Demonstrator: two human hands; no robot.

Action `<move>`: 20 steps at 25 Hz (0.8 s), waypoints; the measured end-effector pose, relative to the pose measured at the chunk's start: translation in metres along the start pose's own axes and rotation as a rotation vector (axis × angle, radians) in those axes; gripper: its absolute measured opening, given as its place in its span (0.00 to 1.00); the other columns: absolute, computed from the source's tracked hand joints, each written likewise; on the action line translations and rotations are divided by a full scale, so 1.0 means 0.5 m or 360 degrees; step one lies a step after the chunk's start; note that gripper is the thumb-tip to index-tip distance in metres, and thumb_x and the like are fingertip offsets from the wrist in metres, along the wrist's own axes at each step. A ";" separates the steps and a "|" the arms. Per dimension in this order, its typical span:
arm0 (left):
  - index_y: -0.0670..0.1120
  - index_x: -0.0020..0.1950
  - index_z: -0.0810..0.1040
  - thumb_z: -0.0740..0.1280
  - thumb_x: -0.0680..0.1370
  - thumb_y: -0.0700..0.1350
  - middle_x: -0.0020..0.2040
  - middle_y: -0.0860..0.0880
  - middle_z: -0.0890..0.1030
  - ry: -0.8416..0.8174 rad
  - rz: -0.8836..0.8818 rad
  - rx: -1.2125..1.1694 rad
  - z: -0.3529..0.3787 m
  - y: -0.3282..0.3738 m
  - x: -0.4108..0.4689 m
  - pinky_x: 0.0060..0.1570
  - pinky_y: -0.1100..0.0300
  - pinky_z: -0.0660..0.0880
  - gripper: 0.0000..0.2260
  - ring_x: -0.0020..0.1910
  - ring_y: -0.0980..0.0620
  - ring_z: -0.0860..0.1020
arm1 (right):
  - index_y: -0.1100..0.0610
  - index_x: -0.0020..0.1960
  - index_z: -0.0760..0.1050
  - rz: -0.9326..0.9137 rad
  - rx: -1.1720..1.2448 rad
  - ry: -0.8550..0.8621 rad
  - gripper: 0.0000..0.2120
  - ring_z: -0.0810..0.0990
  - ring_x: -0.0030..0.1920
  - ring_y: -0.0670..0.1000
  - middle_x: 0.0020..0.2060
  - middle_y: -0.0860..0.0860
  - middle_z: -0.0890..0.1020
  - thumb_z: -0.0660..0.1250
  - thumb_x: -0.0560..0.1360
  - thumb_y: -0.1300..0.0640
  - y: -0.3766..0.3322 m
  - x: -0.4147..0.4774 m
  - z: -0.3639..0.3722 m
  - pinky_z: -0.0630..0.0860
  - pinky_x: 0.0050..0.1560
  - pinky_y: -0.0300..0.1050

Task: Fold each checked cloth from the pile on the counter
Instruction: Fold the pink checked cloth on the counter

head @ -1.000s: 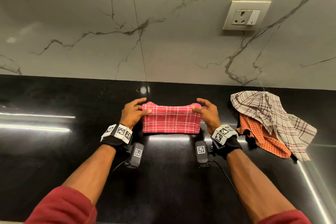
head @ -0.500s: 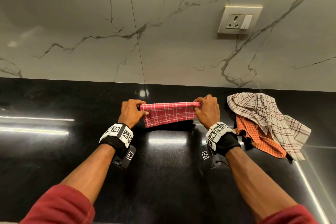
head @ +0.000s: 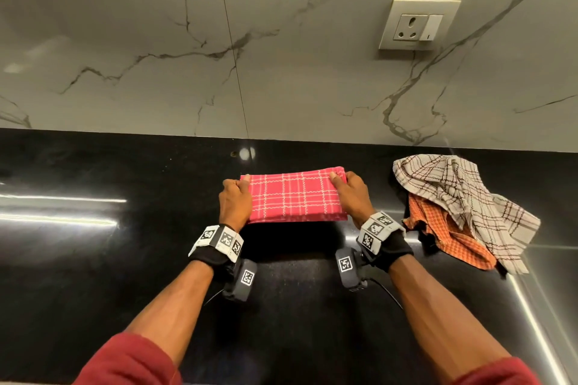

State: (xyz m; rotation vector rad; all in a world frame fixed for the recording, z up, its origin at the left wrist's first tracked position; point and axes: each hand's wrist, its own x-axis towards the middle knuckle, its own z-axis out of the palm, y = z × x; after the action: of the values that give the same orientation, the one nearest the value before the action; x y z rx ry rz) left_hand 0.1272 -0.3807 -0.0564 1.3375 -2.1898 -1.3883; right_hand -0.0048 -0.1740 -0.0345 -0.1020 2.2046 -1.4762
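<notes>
Fingers point(head: 232, 189) curl round the short ends of the red cloth point(head: 294, 197), thumbs on top. The left hand point(head: 235, 201) and right hand point(head: 352, 198) probably grip so to keep its folded layers square. It sits mid-counter point(head: 125, 259). The unfolded pile point(head: 463, 197) waits just to its right, near the wall point(head: 281, 56).

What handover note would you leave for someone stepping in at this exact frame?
Left grip holds the red checked cloth at its left end; right grip holds its right end.
It looks laid on the black counter, folded into a narrow band.
Done: this cloth is mostly folded.
Left: finish it, then fold the beige checked cloth and the orange checked cloth under it, heaped at right.
</notes>
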 end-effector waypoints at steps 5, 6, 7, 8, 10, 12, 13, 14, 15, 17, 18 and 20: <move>0.37 0.61 0.67 0.56 0.82 0.56 0.60 0.34 0.77 0.0092 -0.0101 0.0591 0.020 -0.022 -0.005 0.54 0.45 0.72 0.22 0.58 0.35 0.76 | 0.63 0.58 0.69 -0.0036 -0.0815 0.0211 0.18 0.77 0.55 0.61 0.57 0.62 0.77 0.57 0.82 0.48 0.034 0.014 0.046 0.74 0.51 0.52; 0.38 0.61 0.67 0.57 0.81 0.57 0.59 0.36 0.78 0.0195 0.0009 0.0789 0.030 -0.022 -0.015 0.53 0.45 0.71 0.22 0.58 0.36 0.76 | 0.62 0.62 0.68 -0.0136 -0.1241 0.0276 0.20 0.76 0.59 0.62 0.61 0.62 0.75 0.58 0.81 0.47 0.045 0.012 0.061 0.73 0.56 0.55; 0.40 0.62 0.69 0.59 0.81 0.56 0.59 0.39 0.79 0.0280 0.0225 0.0908 0.044 -0.021 -0.024 0.54 0.45 0.71 0.21 0.59 0.38 0.76 | 0.62 0.67 0.66 -0.0301 -0.1626 0.0293 0.24 0.72 0.64 0.62 0.65 0.61 0.72 0.58 0.81 0.45 0.058 0.008 0.084 0.71 0.60 0.57; 0.41 0.64 0.70 0.60 0.81 0.54 0.61 0.41 0.78 0.0277 0.0500 0.0942 0.064 -0.020 -0.035 0.58 0.47 0.70 0.19 0.61 0.41 0.74 | 0.61 0.72 0.62 -0.0517 -0.1859 0.0195 0.27 0.67 0.70 0.62 0.70 0.62 0.67 0.57 0.80 0.45 0.072 -0.005 0.113 0.67 0.66 0.60; 0.42 0.72 0.68 0.58 0.83 0.50 0.72 0.43 0.70 -0.0033 0.0855 0.0828 0.113 -0.026 -0.047 0.70 0.50 0.62 0.20 0.72 0.44 0.67 | 0.59 0.78 0.52 -0.0817 -0.1991 -0.0203 0.30 0.52 0.78 0.62 0.78 0.61 0.54 0.55 0.81 0.49 0.109 -0.039 0.173 0.53 0.75 0.64; 0.45 0.79 0.57 0.50 0.84 0.53 0.80 0.47 0.54 -0.0392 0.0767 0.0746 0.149 -0.053 -0.050 0.77 0.55 0.47 0.24 0.79 0.51 0.51 | 0.59 0.80 0.42 -0.0787 -0.1969 -0.0354 0.32 0.42 0.79 0.61 0.79 0.59 0.46 0.51 0.82 0.49 0.151 -0.064 0.207 0.39 0.75 0.64; 0.47 0.80 0.52 0.47 0.84 0.56 0.80 0.49 0.49 -0.0436 0.0727 0.0763 0.160 -0.073 -0.045 0.77 0.56 0.41 0.26 0.79 0.54 0.44 | 0.59 0.79 0.40 -0.0742 -0.1941 -0.0302 0.31 0.40 0.79 0.61 0.79 0.59 0.44 0.47 0.82 0.48 0.168 -0.068 0.207 0.36 0.74 0.62; 0.48 0.80 0.48 0.45 0.83 0.58 0.80 0.50 0.45 -0.0415 0.0743 0.0823 0.163 -0.090 -0.039 0.76 0.57 0.38 0.27 0.78 0.55 0.40 | 0.60 0.79 0.40 -0.0670 -0.1901 -0.0205 0.32 0.39 0.79 0.60 0.79 0.59 0.43 0.43 0.81 0.45 0.182 -0.070 0.198 0.35 0.75 0.61; 0.48 0.80 0.46 0.45 0.83 0.59 0.80 0.50 0.42 -0.0384 0.0783 0.0901 0.163 -0.103 -0.034 0.76 0.57 0.37 0.29 0.78 0.55 0.38 | 0.61 0.79 0.41 -0.0576 -0.1825 -0.0076 0.34 0.40 0.79 0.60 0.79 0.59 0.42 0.40 0.81 0.42 0.193 -0.073 0.184 0.37 0.75 0.59; 0.47 0.80 0.45 0.44 0.82 0.60 0.80 0.48 0.40 -0.0299 0.0829 0.1019 0.157 -0.116 -0.028 0.76 0.55 0.37 0.30 0.78 0.52 0.37 | 0.63 0.79 0.43 -0.0444 -0.1632 0.0194 0.37 0.43 0.79 0.58 0.78 0.57 0.43 0.41 0.80 0.38 0.207 -0.075 0.158 0.39 0.77 0.55; 0.46 0.80 0.44 0.45 0.82 0.61 0.80 0.47 0.40 -0.0283 0.0802 0.1056 0.152 -0.114 -0.029 0.77 0.53 0.38 0.31 0.78 0.51 0.37 | 0.63 0.79 0.43 -0.0411 -0.1591 0.0273 0.37 0.42 0.79 0.56 0.78 0.56 0.43 0.43 0.81 0.38 0.209 -0.072 0.151 0.39 0.77 0.55; 0.43 0.80 0.45 0.46 0.82 0.60 0.80 0.43 0.44 -0.0264 0.0707 0.1112 0.140 -0.103 -0.037 0.78 0.50 0.41 0.32 0.79 0.47 0.41 | 0.61 0.79 0.42 -0.0396 -0.1628 0.0230 0.35 0.40 0.79 0.55 0.79 0.55 0.42 0.44 0.82 0.40 0.198 -0.043 0.133 0.39 0.77 0.56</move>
State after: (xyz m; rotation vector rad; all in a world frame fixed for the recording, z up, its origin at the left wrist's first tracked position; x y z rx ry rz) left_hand 0.1254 -0.3311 -0.1297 0.8050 -2.9982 -0.6045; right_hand 0.0622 -0.1827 -0.1347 -0.6262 2.9189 -0.3114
